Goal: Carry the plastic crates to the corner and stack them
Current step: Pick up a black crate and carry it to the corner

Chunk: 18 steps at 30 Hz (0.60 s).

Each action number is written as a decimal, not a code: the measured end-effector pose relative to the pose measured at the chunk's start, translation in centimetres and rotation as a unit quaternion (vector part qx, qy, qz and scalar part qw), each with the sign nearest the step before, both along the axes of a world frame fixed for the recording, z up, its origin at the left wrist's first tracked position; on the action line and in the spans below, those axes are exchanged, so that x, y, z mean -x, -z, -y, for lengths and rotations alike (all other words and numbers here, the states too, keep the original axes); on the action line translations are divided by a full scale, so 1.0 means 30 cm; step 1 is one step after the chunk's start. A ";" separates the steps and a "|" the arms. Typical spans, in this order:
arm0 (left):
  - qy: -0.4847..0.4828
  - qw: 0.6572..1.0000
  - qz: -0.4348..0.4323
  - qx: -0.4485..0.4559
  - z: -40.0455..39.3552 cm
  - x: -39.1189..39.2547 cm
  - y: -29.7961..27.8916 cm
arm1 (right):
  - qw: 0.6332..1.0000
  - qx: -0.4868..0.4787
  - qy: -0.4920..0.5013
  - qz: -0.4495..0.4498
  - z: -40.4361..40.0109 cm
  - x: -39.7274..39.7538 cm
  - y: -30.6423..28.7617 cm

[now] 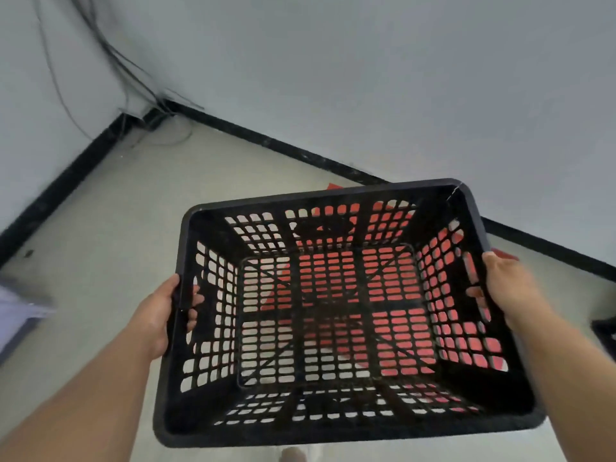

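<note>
Head view, frame centre: black crate [336,315], your left hand [160,315] and right hand [510,285] gripping its side handles; red object [400,328] beneath.

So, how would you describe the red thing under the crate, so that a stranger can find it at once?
Start at the black skirting along the wall on the right and follow it to the black crate that both hands hold. The red thing lies on the floor below, seen through the crate's mesh and just past its far rim. Nothing else here is red.

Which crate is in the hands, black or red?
The black crate, gripped at both side handles by left hand and right hand. The red crate sits beneath it.
</note>
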<state>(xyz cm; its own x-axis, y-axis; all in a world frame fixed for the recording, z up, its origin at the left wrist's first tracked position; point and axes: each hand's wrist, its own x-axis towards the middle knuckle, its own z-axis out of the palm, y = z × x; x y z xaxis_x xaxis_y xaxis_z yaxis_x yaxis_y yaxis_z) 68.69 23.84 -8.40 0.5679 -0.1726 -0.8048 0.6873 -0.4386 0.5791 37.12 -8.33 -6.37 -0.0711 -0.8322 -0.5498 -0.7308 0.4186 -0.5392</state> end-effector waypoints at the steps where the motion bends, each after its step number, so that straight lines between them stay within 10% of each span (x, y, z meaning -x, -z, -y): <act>1: -0.019 1.000 0.002 -0.004 -0.043 -0.055 -0.005 | 1.000 0.000 -0.015 -0.003 -0.005 -0.093 0.000; 9: -0.145 0.989 0.014 -0.006 -0.365 -0.414 -0.057 | 0.970 0.013 -0.239 -0.035 -0.081 -0.772 -0.020; 18: -0.284 0.958 0.039 -0.013 -0.557 -0.613 -0.081 | 0.963 -0.077 -0.250 0.058 -0.137 -1.315 0.016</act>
